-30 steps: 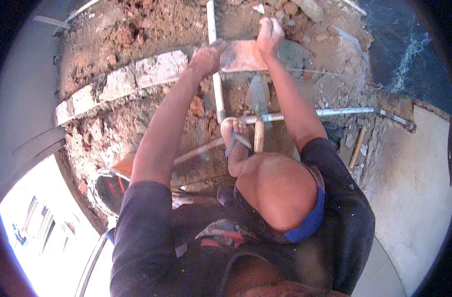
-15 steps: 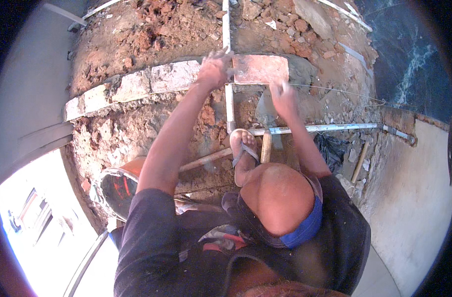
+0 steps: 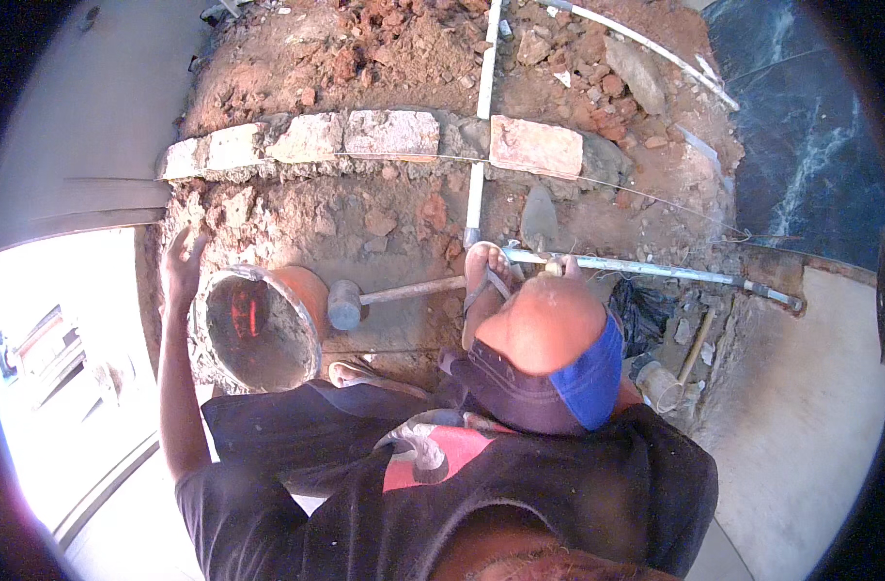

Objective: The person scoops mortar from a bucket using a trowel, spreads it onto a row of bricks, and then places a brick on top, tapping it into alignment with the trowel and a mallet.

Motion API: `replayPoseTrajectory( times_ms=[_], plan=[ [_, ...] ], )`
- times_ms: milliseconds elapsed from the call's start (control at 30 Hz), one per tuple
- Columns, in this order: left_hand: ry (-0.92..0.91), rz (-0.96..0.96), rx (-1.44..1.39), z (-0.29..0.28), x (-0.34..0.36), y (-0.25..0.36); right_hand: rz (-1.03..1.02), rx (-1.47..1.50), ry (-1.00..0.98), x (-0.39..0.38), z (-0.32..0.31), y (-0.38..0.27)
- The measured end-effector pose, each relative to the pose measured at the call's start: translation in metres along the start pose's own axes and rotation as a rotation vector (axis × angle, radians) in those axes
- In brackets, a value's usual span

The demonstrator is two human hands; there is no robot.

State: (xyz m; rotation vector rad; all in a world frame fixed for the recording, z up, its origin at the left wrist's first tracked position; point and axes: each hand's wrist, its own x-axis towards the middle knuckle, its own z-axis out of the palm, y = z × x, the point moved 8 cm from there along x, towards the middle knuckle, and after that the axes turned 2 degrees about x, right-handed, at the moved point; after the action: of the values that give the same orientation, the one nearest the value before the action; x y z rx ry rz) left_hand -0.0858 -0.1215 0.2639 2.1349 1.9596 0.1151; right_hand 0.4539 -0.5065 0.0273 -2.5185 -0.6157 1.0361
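Observation:
My left hand (image 3: 182, 269) is raised beside the bucket (image 3: 321, 315) at the left, fingers apart and holding nothing. Mostly hidden behind my knee, my right hand (image 3: 571, 267) closes around the wooden handle of a trowel (image 3: 538, 221). The trowel's grey blade points away from me over the soil. Beyond it, a reddish brick (image 3: 536, 147) lies in mortar just right of the upright white pipe (image 3: 487, 77). More bricks (image 3: 392, 134) continue the row to the left. A taut string (image 3: 646, 198) runs along the near side of the row.
A mallet (image 3: 344, 306) lies between the bucket and my sandalled foot (image 3: 487, 271). A white-blue pipe (image 3: 646, 267) crosses at the right, near a black plastic bag (image 3: 643, 315) and a small container (image 3: 658, 384). Rubble (image 3: 597, 73) covers the far ground; a pale wall (image 3: 801, 387) stands right.
Both hands have left the brick by the pipe. My left hand has swung left to beside the bucket. My right hand has drawn back to the trowel handle, and the view has shifted.

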Motion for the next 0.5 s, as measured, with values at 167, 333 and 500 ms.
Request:
replayPoseTrajectory(
  times_ms=[167,333,500],
  plan=[
    [0.103,-0.081,-0.126,0.011,-0.069,-0.173,-0.057,-0.028,-0.025,0.0,-0.007,-0.01],
    [0.082,-0.42,-0.555,0.045,-0.117,-0.178,-0.085,-0.055,-0.011,-0.002,-0.018,-0.014],
    [0.015,-0.538,-0.666,0.059,-0.133,-0.2,-0.094,-0.061,-0.015,-0.008,-0.018,-0.018]
  ],
)
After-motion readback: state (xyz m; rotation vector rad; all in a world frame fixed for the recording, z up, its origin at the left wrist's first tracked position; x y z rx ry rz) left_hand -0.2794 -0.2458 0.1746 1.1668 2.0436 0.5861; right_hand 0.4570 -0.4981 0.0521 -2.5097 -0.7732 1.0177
